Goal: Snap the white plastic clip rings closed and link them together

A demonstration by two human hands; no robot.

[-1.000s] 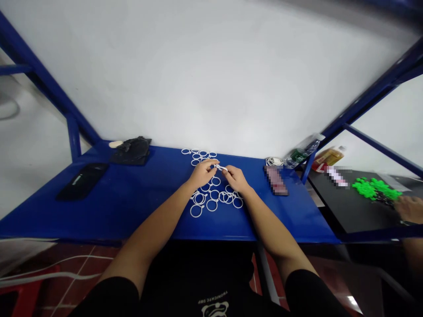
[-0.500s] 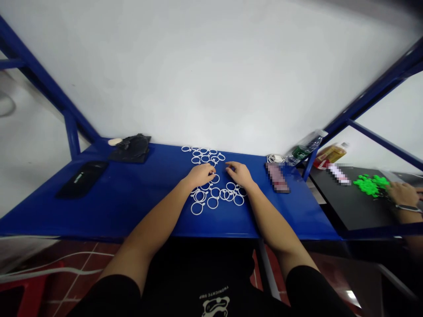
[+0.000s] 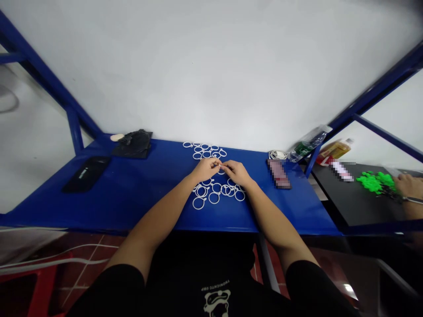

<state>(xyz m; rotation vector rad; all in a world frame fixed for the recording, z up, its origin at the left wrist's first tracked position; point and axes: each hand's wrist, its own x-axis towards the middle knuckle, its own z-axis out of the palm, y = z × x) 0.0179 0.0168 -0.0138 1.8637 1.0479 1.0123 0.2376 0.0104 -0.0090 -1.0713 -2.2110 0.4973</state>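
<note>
Between my hands is a thin white ring (image 3: 221, 173) with a small tab, held above the blue table (image 3: 158, 198). My left hand (image 3: 206, 169) pinches its tab area with thumb and forefinger. My right hand (image 3: 237, 171) meets it there, thumb and fingertips closed on the same ring. Fingers partly cover where they grip. Several similar white rings (image 3: 198, 209) lie in a loose, overlapping group nearer my body. Behind my hands, by the wall, lies another group of white rings (image 3: 206, 157).
A black pouch (image 3: 86, 175) and black plastic bag (image 3: 134, 144) lie left. At right are a blurred-out phone (image 3: 279, 174), a coiled white cable (image 3: 278, 155) and a bottle (image 3: 309, 145). Beyond the blue post, a co-worker's hand (image 3: 410, 186) is beside green pieces (image 3: 375, 182).
My hands have come together; the right moved left to meet the left. A ring is now held between them. The view has shifted slightly.
</note>
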